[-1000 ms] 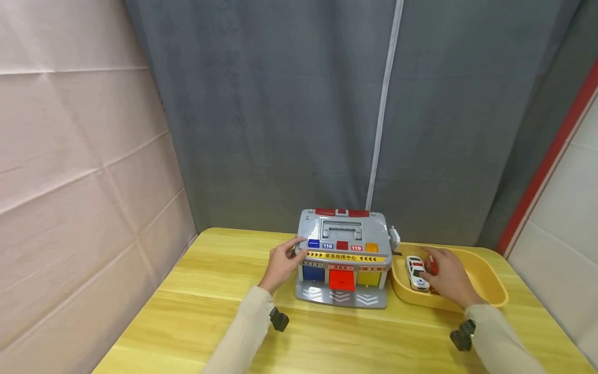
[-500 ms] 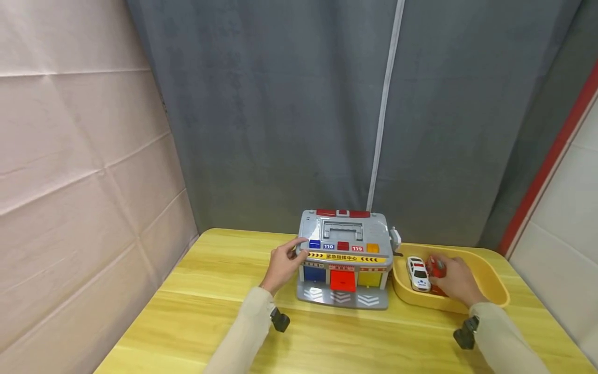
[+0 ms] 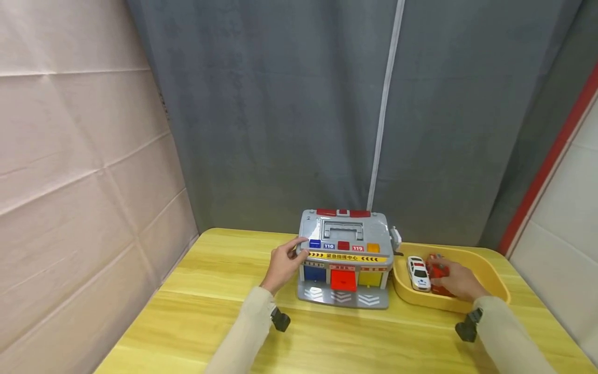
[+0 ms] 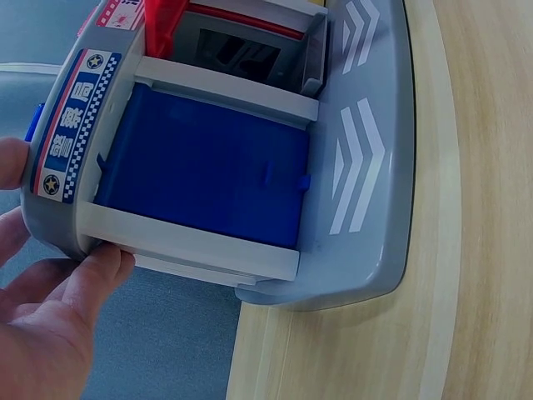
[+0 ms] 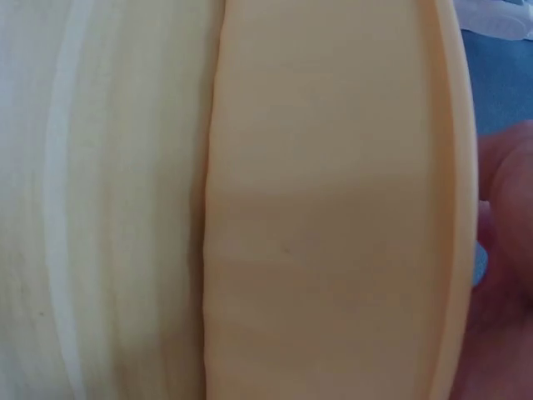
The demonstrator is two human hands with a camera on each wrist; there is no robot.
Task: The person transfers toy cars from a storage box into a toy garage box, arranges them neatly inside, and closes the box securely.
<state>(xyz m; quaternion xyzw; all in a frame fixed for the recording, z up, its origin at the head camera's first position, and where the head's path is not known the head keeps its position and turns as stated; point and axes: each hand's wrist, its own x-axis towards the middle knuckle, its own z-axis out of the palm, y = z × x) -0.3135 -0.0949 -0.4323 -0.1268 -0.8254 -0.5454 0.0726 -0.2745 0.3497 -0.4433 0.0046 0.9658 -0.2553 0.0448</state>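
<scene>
A grey toy garage (image 3: 343,257) stands on the table, with a blue door (image 4: 204,167), a raised red door (image 3: 343,280) and a yellow door (image 3: 370,278). My left hand (image 3: 282,265) grips its left front roof corner, thumb on top and fingers beneath. To its right, my right hand (image 3: 458,280) reaches into a yellow tray (image 3: 488,275), its fingers around a red toy vehicle (image 3: 436,271). Beside that vehicle lies a white toy police car (image 3: 418,274). The right wrist view shows mostly the tray's outer wall (image 5: 325,200); its rim hides the fingertips.
The wooden table (image 3: 327,337) ends at a grey curtain (image 3: 280,130) behind the garage. A pale cloth wall (image 3: 84,182) rises on the left, and a white wall (image 3: 560,208) on the right. A white part (image 3: 395,238) juts from the garage's right side.
My right hand has drawn slightly right and towards me, off the white police car, with its fingers around the red vehicle. The left hand keeps its hold on the garage.
</scene>
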